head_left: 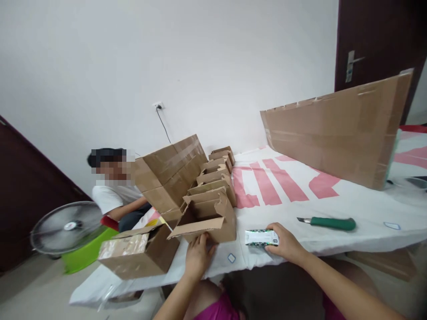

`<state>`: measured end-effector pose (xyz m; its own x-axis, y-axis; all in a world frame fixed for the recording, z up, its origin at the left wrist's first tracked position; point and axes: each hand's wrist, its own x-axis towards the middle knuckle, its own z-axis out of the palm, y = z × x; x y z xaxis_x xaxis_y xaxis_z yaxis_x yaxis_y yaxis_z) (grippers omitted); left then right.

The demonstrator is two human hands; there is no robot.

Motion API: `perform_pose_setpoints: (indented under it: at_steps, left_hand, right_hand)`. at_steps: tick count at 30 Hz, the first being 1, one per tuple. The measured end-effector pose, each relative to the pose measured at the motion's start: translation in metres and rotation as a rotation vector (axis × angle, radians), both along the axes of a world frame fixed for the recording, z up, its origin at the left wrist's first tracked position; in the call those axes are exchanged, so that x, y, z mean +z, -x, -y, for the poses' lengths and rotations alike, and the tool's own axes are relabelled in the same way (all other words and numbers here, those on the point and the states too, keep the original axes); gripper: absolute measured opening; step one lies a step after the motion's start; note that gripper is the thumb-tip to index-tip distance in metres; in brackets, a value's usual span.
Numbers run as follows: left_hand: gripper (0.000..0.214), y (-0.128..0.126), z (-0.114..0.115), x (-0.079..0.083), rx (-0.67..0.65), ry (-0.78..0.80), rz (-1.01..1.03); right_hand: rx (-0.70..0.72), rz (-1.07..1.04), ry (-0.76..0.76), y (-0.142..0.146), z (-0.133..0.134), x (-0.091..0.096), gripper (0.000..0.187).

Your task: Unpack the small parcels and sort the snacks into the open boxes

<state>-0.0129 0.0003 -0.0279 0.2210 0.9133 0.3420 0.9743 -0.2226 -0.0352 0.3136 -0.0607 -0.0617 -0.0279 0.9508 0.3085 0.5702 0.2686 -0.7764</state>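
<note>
My right hand (283, 243) grips the right end of a small white box with a green patterned edge (258, 238), held over the cloth near the table's front edge. My left hand (199, 255) rests against the front of an open cardboard box (220, 226), fingers at its folded-out flap; whether they pinch the cardboard is hard to make out. Left of that hand stands another cardboard box (156, 258) with pale wrapped items inside. A green utility knife (333, 223) lies to the right of my right hand, its blade pointing left.
More open cardboard boxes (216, 171) run in a row toward the wall. Tall cardboard panels stand at left (173, 171) and right (333, 129). A person in a white shirt (111, 200) sits at left, near a fan (70, 226). White cloth with pink markings (280, 182) covers the table.
</note>
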Motion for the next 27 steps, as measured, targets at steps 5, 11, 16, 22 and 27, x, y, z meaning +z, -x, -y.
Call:
perform_pose_setpoints:
  at_steps: [5,11,16,22,27]
  left_hand:
    - [0.026,-0.021,-0.037,0.002,0.102,0.004,-0.008]
    - [0.033,-0.05,-0.073,0.005,0.171,0.059,-0.009]
    - [0.038,-0.07,-0.107,0.015,0.202,0.119,0.048]
    - [0.038,-0.089,-0.116,0.039,0.156,0.238,0.158]
    - [0.043,-0.117,-0.064,0.04,-0.218,0.295,0.208]
  right_hand:
    - [0.01,0.001,0.005,0.001,0.002,0.0,0.042]
    - [0.015,0.011,-0.001,0.0,0.001,-0.002,0.041]
    - [0.02,0.008,0.003,-0.001,0.0,-0.003,0.044]
    - [0.017,0.011,-0.004,-0.001,0.0,-0.001,0.042]
    - [-0.02,-0.006,0.028,-0.002,-0.003,-0.006,0.048]
